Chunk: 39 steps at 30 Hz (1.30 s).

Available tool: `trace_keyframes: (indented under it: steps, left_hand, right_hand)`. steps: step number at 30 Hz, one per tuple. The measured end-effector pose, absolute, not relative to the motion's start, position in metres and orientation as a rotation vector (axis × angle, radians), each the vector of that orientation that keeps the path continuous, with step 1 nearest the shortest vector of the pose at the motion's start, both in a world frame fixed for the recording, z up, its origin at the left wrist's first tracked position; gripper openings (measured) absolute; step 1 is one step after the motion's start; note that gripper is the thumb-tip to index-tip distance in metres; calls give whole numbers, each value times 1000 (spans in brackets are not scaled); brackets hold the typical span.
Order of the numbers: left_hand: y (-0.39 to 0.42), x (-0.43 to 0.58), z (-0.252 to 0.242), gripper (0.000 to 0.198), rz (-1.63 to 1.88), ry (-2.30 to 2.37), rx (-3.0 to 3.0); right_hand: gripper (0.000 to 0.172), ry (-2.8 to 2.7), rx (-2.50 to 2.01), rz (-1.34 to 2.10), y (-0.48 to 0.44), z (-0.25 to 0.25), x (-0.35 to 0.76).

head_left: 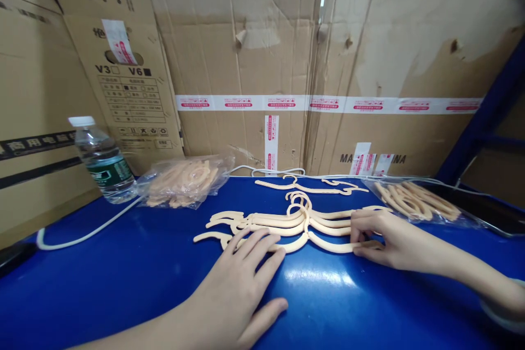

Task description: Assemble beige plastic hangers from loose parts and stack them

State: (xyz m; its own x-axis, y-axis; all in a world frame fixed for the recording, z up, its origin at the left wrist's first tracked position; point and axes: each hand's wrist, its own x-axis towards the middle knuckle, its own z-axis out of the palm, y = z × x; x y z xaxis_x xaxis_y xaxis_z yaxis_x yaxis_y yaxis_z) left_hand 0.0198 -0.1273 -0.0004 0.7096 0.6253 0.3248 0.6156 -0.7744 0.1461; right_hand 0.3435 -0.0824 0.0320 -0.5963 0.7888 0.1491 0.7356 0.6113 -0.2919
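Several beige hangers point(279, 224) lie in an overlapping row on the blue table point(135, 284), their curved hooks bunched at the middle. My left hand point(241, 279) rests over the left part of the nearest hanger, fingers spread and thumb held apart. At the right end of the row, my right hand point(377, 238) has its fingers and thumb closed round the hanger arms; the fingertips partly cover the ends. Behind the row, another beige hanger point(315, 190) lies separately.
A clear bag of beige pieces point(184, 180) and a water bottle point(104, 167) stand at the back left. Another bagged bundle point(418, 201) lies at the right, beside a dark device point(488, 210). White cable point(94, 235) crosses the left side; cardboard point(246, 65) walls the back.
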Motion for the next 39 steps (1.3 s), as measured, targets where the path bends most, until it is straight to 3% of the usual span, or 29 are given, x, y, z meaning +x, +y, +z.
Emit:
trace_keyframes:
  steps: [5, 14, 23, 31, 39]
  left_hand:
    - [-126, 18, -5, 53, 654, 1043, 2814]
    - [-126, 15, -5, 54, 505, 1098, 2807]
    - [-129, 22, -9, 45, 744, 1174, 2661]
    - [-125, 20, -7, 43, 629, 1224, 2766]
    - [-116, 20, -2, 28, 792, 817, 2772]
  right_hand:
    - [8, -2562, -1287, 222, -77, 30, 350]
    - [3, -2463, -1374, 78, -68, 21, 356]
    - [6, -2450, -1426, -11, -64, 14, 355]
    - [11, -2437, -1355, 50, -68, 13, 351]
    - [9, -2598, -1200, 312, -91, 26, 328]
